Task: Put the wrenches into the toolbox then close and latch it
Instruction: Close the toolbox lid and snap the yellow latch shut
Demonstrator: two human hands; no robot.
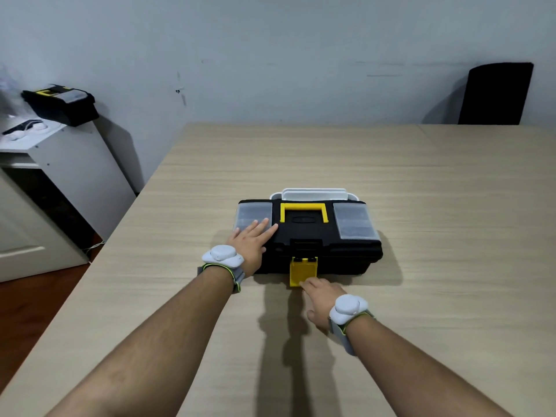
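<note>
Head view, looking down over both forearms at a pale wooden desk [421,176]. A black plastic toolbox [310,236] sits near the middle of the desk, a little toward the near edge, its lid down. No wrenches are visible, so they are probably already inside. The left hand [251,240] lies flat and spread on the lid's left front corner, fingers extended, gripping nothing. The right hand [317,296] reaches to the yellow latch [303,270] at the centre of the front wall; its fingertips touch the latch's lower edge, though whether they pinch it or only press is hard to tell. The latch hangs outward, not yet snapped shut. A yellow handle [304,210] lies folded on the lid. The box looks rigid, smooth-sided and likely to slide on the desk, so holding the lid down makes sense. The latch is stiff plastic, best pushed at its free lower end.
</note>
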